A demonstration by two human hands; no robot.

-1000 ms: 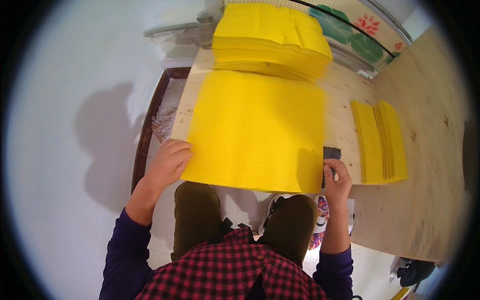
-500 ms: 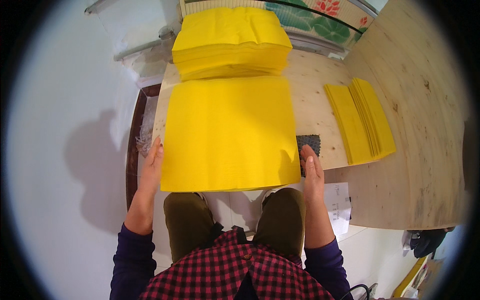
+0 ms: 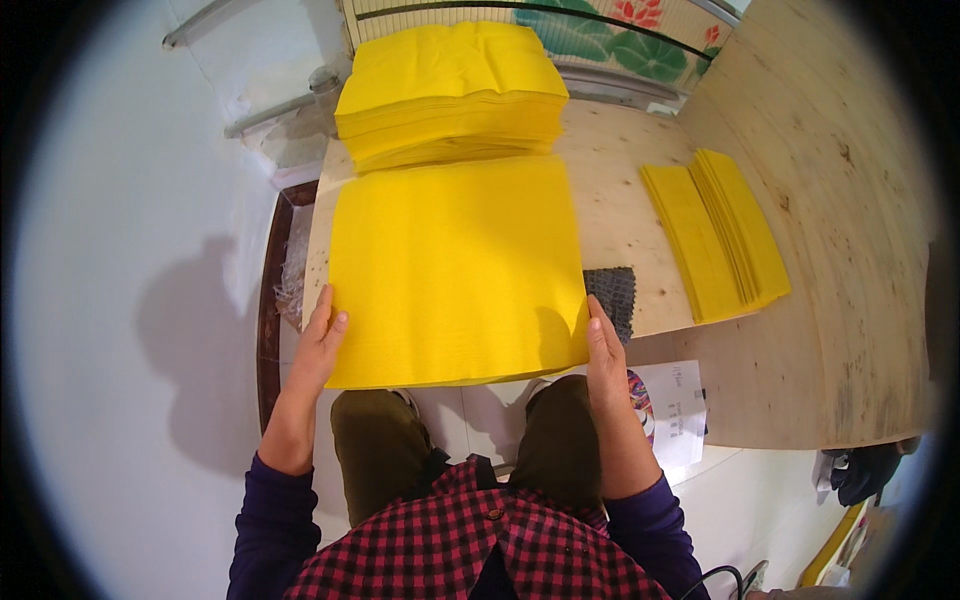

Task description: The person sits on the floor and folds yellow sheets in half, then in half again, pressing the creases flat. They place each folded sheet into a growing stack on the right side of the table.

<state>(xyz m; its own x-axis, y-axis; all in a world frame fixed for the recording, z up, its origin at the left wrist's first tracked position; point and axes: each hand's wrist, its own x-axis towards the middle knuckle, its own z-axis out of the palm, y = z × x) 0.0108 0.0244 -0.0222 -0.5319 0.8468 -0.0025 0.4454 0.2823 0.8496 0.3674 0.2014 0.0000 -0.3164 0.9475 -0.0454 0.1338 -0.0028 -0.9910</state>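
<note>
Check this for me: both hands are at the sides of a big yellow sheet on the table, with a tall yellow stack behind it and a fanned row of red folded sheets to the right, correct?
Not quite: the fanned row is yellow, not red, as the head view shows. The rest holds: left hand and right hand flank the sheet, with the stack behind it.

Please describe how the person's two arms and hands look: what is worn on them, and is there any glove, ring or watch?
Both hands, the left hand and the right hand, are bare: no gloves, and no ring or watch shows. The forearms are uncovered, with dark purple sleeves pushed up toward the elbows. Over these sits a red and black checked garment.
</note>
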